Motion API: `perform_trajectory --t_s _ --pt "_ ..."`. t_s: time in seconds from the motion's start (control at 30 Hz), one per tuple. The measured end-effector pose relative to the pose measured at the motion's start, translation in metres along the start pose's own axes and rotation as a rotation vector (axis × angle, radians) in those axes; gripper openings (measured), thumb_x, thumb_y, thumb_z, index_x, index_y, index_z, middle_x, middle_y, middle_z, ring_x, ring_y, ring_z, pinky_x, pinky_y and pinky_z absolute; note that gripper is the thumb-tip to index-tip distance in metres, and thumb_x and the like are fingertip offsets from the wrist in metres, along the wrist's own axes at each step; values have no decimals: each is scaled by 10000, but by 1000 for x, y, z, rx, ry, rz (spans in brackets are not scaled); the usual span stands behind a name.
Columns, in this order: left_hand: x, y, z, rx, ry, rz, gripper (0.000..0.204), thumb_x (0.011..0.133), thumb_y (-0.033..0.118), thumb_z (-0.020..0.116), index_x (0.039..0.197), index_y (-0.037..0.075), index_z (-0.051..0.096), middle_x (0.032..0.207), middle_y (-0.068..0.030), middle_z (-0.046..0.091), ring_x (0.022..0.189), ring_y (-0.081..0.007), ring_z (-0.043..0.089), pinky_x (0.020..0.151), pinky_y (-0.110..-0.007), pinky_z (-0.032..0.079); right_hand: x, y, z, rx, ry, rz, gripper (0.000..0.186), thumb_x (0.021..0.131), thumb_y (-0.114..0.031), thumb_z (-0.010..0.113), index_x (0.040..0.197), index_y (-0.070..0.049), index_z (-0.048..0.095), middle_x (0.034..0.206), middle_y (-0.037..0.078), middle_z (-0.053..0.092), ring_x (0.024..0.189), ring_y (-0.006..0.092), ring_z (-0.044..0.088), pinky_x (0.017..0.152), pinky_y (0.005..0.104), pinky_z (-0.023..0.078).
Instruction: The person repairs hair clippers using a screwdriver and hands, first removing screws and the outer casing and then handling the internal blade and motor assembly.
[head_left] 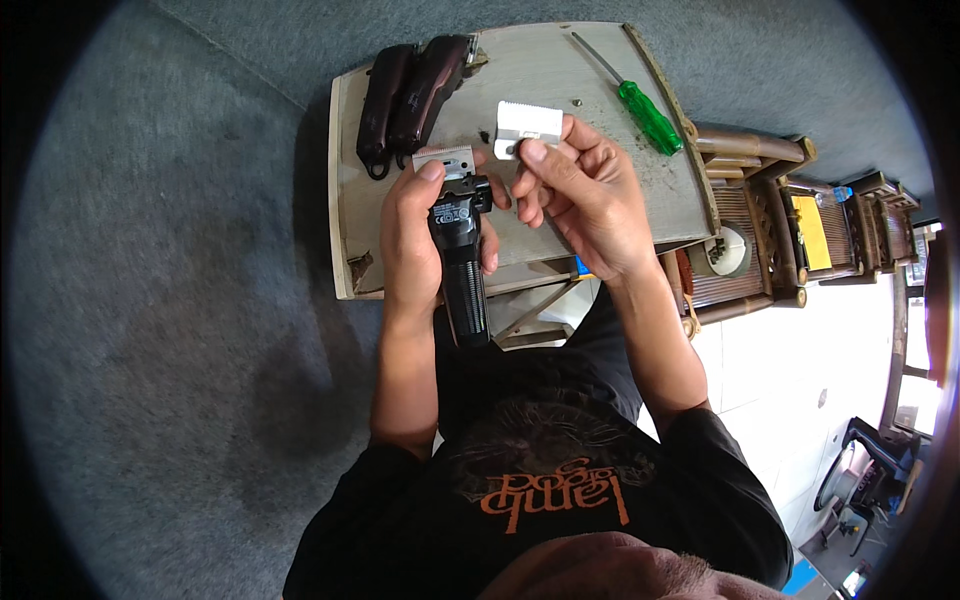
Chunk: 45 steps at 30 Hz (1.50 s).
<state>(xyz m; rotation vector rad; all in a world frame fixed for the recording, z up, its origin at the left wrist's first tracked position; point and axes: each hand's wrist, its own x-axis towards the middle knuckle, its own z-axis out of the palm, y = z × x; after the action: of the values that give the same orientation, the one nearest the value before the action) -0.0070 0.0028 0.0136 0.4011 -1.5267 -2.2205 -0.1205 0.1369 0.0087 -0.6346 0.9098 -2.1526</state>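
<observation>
My left hand [408, 225] is wrapped round a black hair clipper [463, 265], held upright with its cutting end away from me. A metal clipper blade [443, 158] lies at that end, and my left thumb presses on its lower edge. Just to the right, my right hand [600, 195] pinches a pale, toothed clipper blade [530, 118] between thumb and fingers, teeth pointing away. The two blades are apart. Both hands are over a small worn wooden table [560, 55]. Part of the clipper is hidden behind my left palm.
Two dark maroon hair clippers [412, 95] lie side by side at the table's far left. A green-handled screwdriver [648, 115] rests at the far right, near a small screw [577, 102]. Bamboo furniture [745, 215] stands to the right, holding a white container [728, 250] and a yellow item [812, 232].
</observation>
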Motion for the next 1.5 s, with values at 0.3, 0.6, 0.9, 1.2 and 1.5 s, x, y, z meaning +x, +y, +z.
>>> perform_trajectory --t_s 0.3,0.6,0.9,1.2,1.5 --pt "2 -1 -2 -12 -31 20 486 1031 394 443 1135 -59 587 849 -193 662 444 -206 587 394 -291 442 1 3 1 -32 -1 -11 157 1026 -127 667 1110 -8 610 782 89 725 623 123 680 562 239 539" --pt "2 0 3 22 -36 29 520 1036 420 426 1174 -47 608 856 -165 656 439 -187 568 381 -280 423 0 4 1 -49 46 -32 172 1055 -185 627 1087 -18 600 786 93 704 615 157 687 539 253 526" --pt "2 -1 1 22 -43 36 527 1037 420 420 1184 -55 596 852 -175 653 442 -190 567 382 -280 421 0 4 3 -45 54 -39 178 1071 -199 597 1077 -23 576 770 89 689 594 164 676 516 256 513" --pt "3 -2 -2 18 -73 46 509 1043 383 422 1184 -87 556 852 -207 670 441 -204 583 389 -289 434 -1 4 6 -85 76 -72 288 1076 -155 551 1321 -4 536 729 94 660 514 157 616 487 261 521" --pt "1 0 0 39 -53 41 507 1039 401 419 1173 -64 571 839 -183 655 439 -196 577 386 -282 435 -2 5 5 -98 44 -70 267 1074 -158 578 1293 -8 553 718 62 653 517 122 602 481 238 501"
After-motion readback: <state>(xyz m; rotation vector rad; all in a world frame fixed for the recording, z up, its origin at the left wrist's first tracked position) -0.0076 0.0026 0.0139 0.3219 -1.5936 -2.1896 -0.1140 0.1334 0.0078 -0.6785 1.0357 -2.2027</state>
